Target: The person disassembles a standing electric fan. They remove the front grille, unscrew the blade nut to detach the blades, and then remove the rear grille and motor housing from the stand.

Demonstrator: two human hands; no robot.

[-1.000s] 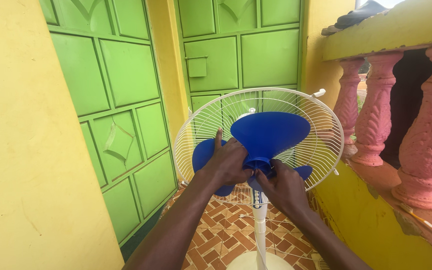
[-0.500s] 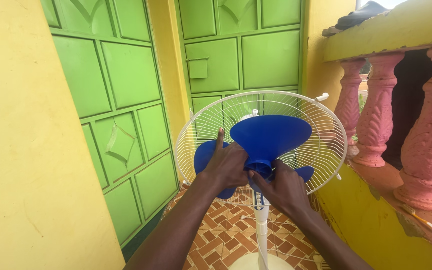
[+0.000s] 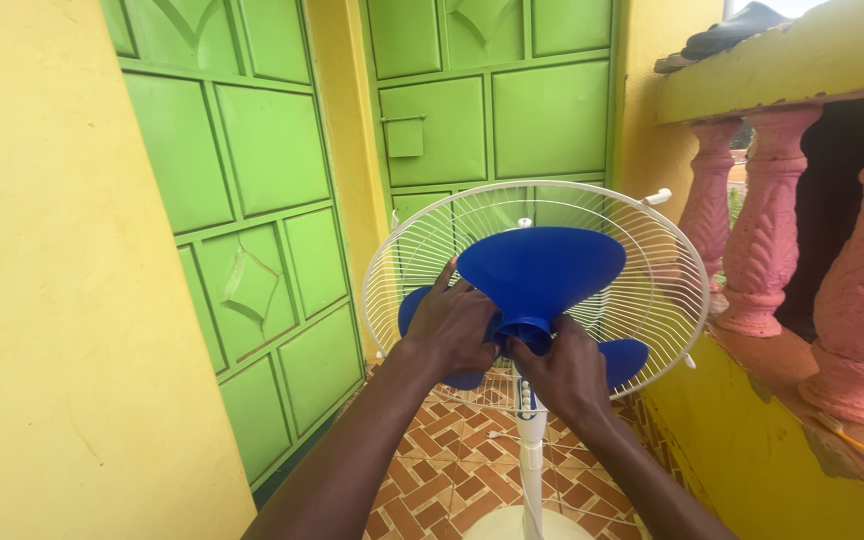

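Toward the centre of the frame, a white pedestal fan (image 3: 530,440) stands on orange patterned floor tiles (image 3: 452,470), hemmed by a green panelled metal door (image 3: 252,230) at left and a yellow ledge with pink balusters (image 3: 752,250) at right; open floor shows only below. Its blue three-bladed plastic propeller (image 3: 542,265) sits before the white wire rear grille (image 3: 642,270). The left hand (image 3: 449,328) and right hand (image 3: 564,370) both clasp the propeller's hub.

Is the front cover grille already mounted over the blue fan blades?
No, the blue blades stand bare before the white rear grille, and both the left hand and the right hand touch the hub directly.
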